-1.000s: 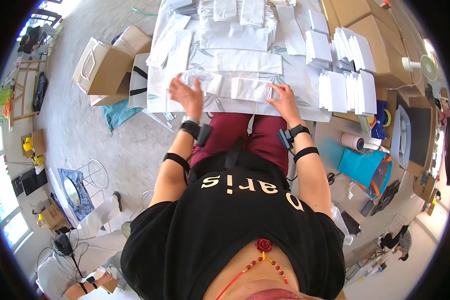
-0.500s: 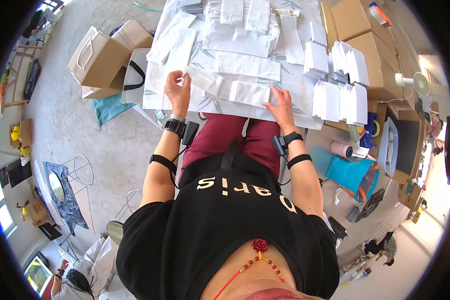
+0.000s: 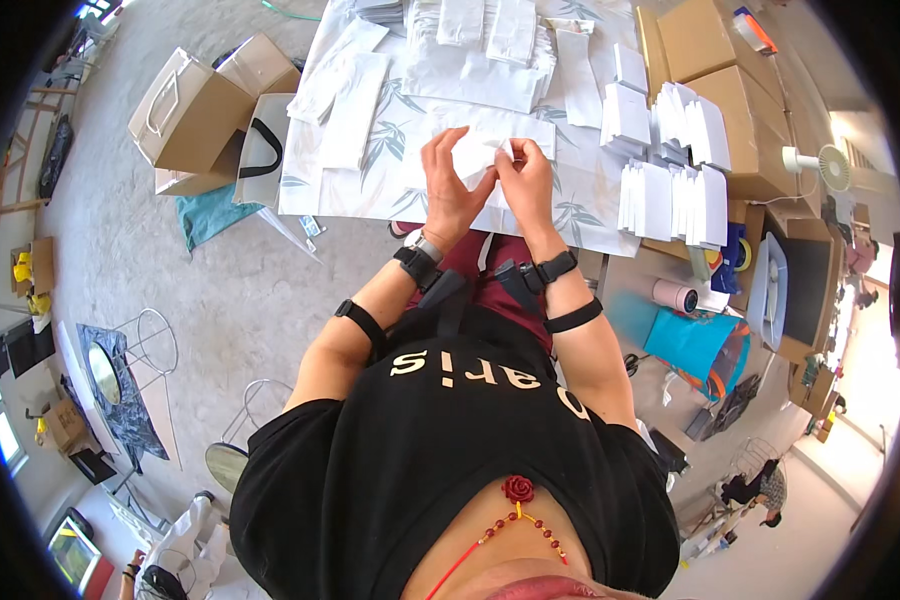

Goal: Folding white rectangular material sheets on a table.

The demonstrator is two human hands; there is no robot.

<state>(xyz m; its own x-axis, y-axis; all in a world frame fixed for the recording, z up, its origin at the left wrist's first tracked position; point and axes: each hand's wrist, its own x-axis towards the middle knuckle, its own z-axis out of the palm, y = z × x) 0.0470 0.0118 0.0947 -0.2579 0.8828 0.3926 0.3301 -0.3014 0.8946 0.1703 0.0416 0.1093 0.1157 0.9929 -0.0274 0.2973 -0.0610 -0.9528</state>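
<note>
Close together over the near edge of the table are my left hand (image 3: 455,192) and my right hand (image 3: 526,180). A thin white plastic sleeve (image 3: 478,158) lies crumpled just beyond and between them. My right thumb and fingers pinch a bit of it. My left fingers are curved and spread wide of the thumb, whose tip reaches the right fingertips. Part of the sleeve is hidden behind my hands. Behind it lies another flat white sleeve (image 3: 532,132). To the left rests a long white sleeve (image 3: 356,112).
A stack of white sleeves (image 3: 475,82) covers the back of the leaf-patterned table (image 3: 305,170). Piles of folded white packets (image 3: 646,205) stand at the right, beside brown cartons (image 3: 745,120). Open boxes (image 3: 200,125) sit left of the table; a small fan (image 3: 832,168) is far right.
My hands have come together from either side, the left moving right and the right moving left. The white sleeve that stretched between them is now bunched at my fingertips.
</note>
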